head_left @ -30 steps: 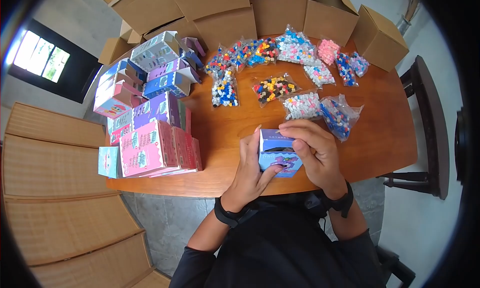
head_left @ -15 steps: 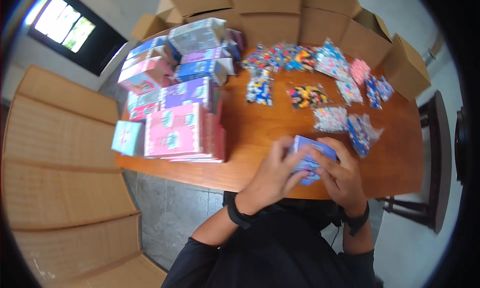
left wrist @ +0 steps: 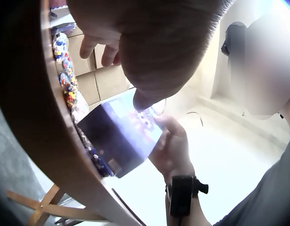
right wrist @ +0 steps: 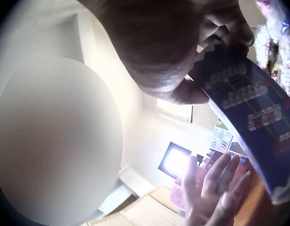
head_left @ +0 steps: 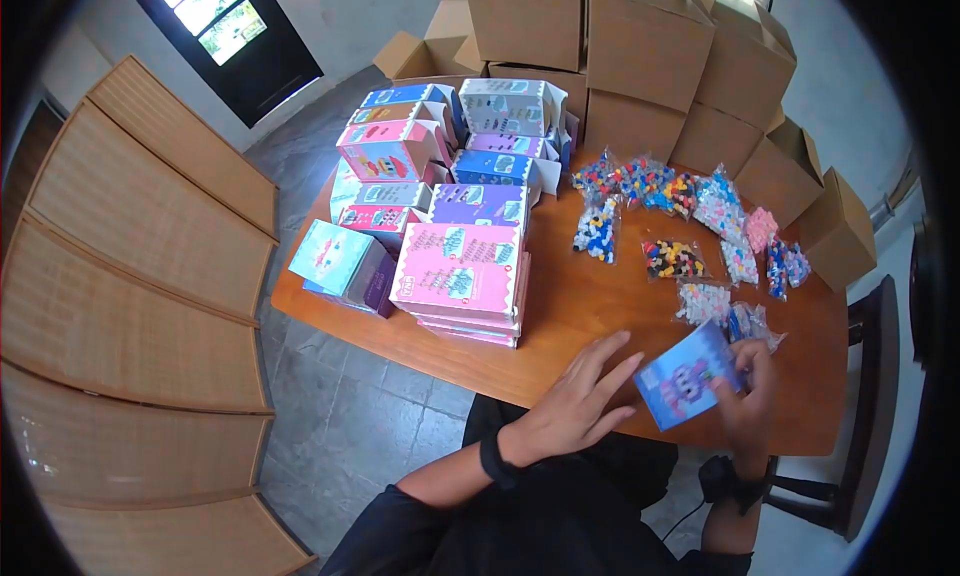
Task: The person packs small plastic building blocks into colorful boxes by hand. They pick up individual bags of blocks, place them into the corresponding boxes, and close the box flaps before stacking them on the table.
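Observation:
My right hand (head_left: 752,391) grips a small blue-and-purple cardboard box (head_left: 685,378) by its right side, thumb across the printed front. The box is tilted over the table's front edge, a cartoon figure on the face toward me. In the right wrist view, a purple side of the box (right wrist: 246,101) shows rows of small printed pictures. My left hand (head_left: 575,401) is just left of the box, fingers spread and holding nothing. In the left wrist view its thumb overlaps the box (left wrist: 123,132).
Printed boxes (head_left: 460,266), several with raised flaps, are stacked on the left of the wooden table (head_left: 580,316). Clear bags of colourful small pieces (head_left: 675,259) lie on the right. Brown cartons (head_left: 640,66) line the back; a dark chair (head_left: 865,406) stands at the right.
My left hand has let go of the box and opened beside it. The right hand now holds it alone, turned with the figure facing up. The head view has swung left.

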Available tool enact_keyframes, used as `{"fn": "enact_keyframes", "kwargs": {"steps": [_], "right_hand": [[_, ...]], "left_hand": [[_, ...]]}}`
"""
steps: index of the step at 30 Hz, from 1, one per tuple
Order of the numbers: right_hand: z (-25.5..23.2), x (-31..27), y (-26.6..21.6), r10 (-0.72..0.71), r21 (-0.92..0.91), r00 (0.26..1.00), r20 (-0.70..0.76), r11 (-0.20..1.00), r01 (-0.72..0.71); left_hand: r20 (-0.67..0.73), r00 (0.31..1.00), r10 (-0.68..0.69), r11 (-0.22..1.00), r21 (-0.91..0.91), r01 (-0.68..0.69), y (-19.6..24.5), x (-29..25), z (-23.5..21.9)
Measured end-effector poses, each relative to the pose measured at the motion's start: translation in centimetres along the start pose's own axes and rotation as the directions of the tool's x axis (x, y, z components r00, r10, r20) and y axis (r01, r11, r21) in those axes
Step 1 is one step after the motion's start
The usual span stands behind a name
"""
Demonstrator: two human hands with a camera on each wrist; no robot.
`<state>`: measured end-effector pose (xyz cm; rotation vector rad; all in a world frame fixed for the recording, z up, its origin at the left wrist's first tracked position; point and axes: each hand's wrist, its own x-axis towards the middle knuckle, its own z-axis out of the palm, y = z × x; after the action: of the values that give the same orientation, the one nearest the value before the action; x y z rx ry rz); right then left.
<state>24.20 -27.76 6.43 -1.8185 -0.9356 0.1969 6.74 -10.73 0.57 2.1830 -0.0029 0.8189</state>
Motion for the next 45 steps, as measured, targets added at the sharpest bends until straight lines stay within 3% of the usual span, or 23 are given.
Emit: {"fn": "enact_keyframes", "kwargs": {"steps": [1, 3, 5, 7, 9, 10, 13, 15, 16, 17, 19, 20, 23, 26, 30, 33, 34, 37, 38, 41, 45], "right_hand": [[-0.6, 0.5, 1.3, 0.126, 0.175, 0.992, -0.027, 0.977, -0.119], [-1.1, 1.4, 2.1, 0.241, 0.371, 0.970, -0.024, 0.903, -0.215], [0.0, 2.2, 1.9, 0.351, 0.567, 0.936, -0.003, 0.772, -0.288], [1.2, 2.4, 3.1, 0.308, 0.662, 0.950, 0.057, 0.700, -0.267], [3.4, 2.6, 1.9, 0.323, 0.729, 0.942, 0.091, 0.623, -0.284], [4.2, 2.9, 2.4, 0.218, 0.796, 0.966, 0.136, 0.556, -0.238], [6.7, 4.6, -2.1, 0.258, 0.843, 0.958, 0.125, 0.482, -0.240], [8.8, 6.4, -5.0, 0.259, 0.864, 0.958, 0.120, 0.448, -0.230], [9.9, 7.6, -6.4, 0.242, 0.869, 0.962, 0.123, 0.441, -0.222], [10.5, 8.7, -7.5, 0.227, 0.875, 0.966, 0.122, 0.435, -0.212], [12.8, 11.3, -6.4, 0.161, 0.837, 0.974, 0.162, 0.500, -0.222], [13.9, 12.2, -5.7, 0.129, 0.817, 0.974, 0.184, 0.531, -0.224], [16.2, 13.2, -6.4, 0.179, 0.625, 0.913, 0.365, 0.680, -0.383], [17.5, 13.4, -6.5, 0.155, 0.390, 0.861, 0.485, 0.843, -0.372], [18.7, 13.3, -6.5, 0.030, 0.414, 0.933, 0.358, 0.891, -0.188], [19.4, 12.9, -6.6, 0.013, 0.409, 0.940, 0.340, 0.898, -0.160], [19.8, 12.7, -6.3, 0.018, 0.420, 0.939, 0.345, 0.891, -0.171], [19.5, 11.5, -6.7, 0.113, 0.674, 0.936, 0.335, 0.665, -0.321], [19.4, 11.3, -5.3, 0.131, 0.602, 0.930, 0.344, 0.729, -0.325], [20.8, 9.7, -3.6, 0.113, 0.671, 0.952, 0.284, 0.686, -0.282], [22.8, 8.3, -3.4, 0.003, 0.839, 0.953, 0.304, 0.473, -0.270]], "left_hand": [[0.002, 1.000, 0.011, 1.000, 0.018, -0.011, 0.1, -0.7, -0.7], [0.005, 1.000, 0.029, 0.998, 0.057, -0.029, 0.1, -2.5, -2.3], [-0.091, 0.995, 0.036, 0.986, 0.163, -0.020, -0.3, -5.0, -3.8], [-0.264, 0.964, 0.020, 0.962, 0.269, 0.053, -0.6, -6.8, -5.7], [-0.501, 0.865, 0.001, 0.922, 0.336, 0.193, -0.6, -8.3, -7.8], [-0.548, 0.836, -0.025, 0.917, 0.321, 0.238, -0.8, -8.6, -9.1], [-0.645, 0.755, -0.115, 0.931, 0.195, 0.309, -2.1, -7.9, -12.4], [-0.645, 0.740, -0.192, 0.965, 0.012, 0.260, -3.0, -6.8, -13.7], [-0.597, 0.747, -0.293, 0.955, -0.148, 0.256, -3.7, -6.6, -14.0], [-0.570, 0.768, -0.293, 0.955, -0.215, 0.204, -4.5, -6.3, -14.2], [-0.511, 0.812, -0.281, 0.931, -0.352, 0.101, -5.8, -5.3, -14.6], [-0.465, 0.833, -0.300, 0.934, -0.321, 0.157, -5.8, -4.6, -14.9], [-0.355, 0.878, -0.320, 0.883, -0.448, 0.141, -6.6, -2.5, -16.4], [-0.310, 0.871, -0.382, 0.808, -0.569, 0.152, -6.8, -1.1, -17.1], [-0.235, 0.845, -0.481, 0.683, -0.705, 0.192, -7.4, -0.6, -16.4], [-0.187, 0.839, -0.511, 0.630, -0.745, 0.218, -7.0, -0.1, -15.7], [-0.197, 0.834, -0.515, 0.640, -0.736, 0.222, -6.9, 0.1, -15.6], [-0.203, 0.818, -0.538, 0.613, -0.760, 0.214, -7.0, 0.1, -15.4], [-0.199, 0.813, -0.546, 0.594, -0.777, 0.209, -7.1, 0.1, -15.4], [-0.187, 0.788, -0.586, 0.554, -0.802, 0.222, -8.0, -1.0, -14.9], [-0.117, 0.722, -0.682, 0.452, -0.844, 0.290, -9.8, -2.8, -14.5]]}}
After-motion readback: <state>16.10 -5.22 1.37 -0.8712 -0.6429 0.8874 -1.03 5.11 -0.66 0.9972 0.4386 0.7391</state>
